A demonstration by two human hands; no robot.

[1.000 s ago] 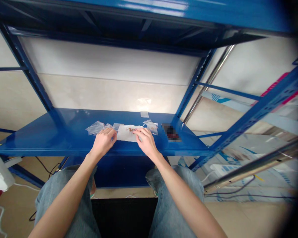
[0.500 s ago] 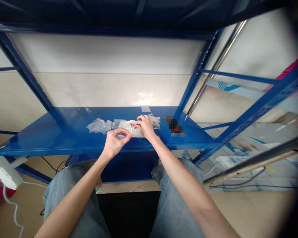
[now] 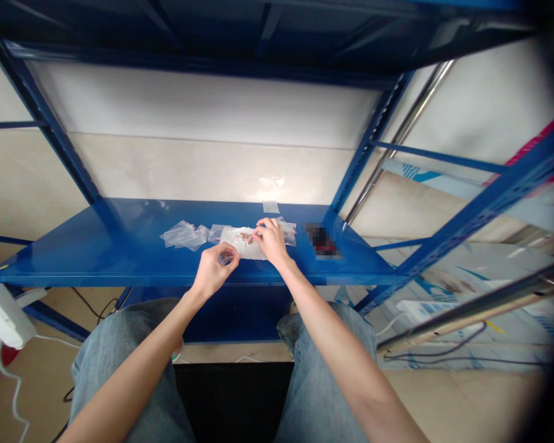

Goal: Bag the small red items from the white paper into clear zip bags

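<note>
White, crinkled sheet [image 3: 250, 251] lies between the fingers of both hands, with small reddish-brown pieces [image 3: 245, 237] scattered on it, just left of the right fingertips. The right hand [image 3: 272, 240] has thumb and forefinger drawn together beside those pieces; whether they pinch one is too small to make out. The left hand [image 3: 213, 267] curls thumb and forefinger into a loop at the sheet's near left edge; I can't make out whether anything sits between the tips. Clear bags [image 3: 181, 235] lie beyond and left of the left fingers, more bags [image 3: 289, 234] just right of the right fingers. Farther right, a blurred dark object [image 3: 322, 241] rests on the blue shelf [image 3: 120, 252].
</note>
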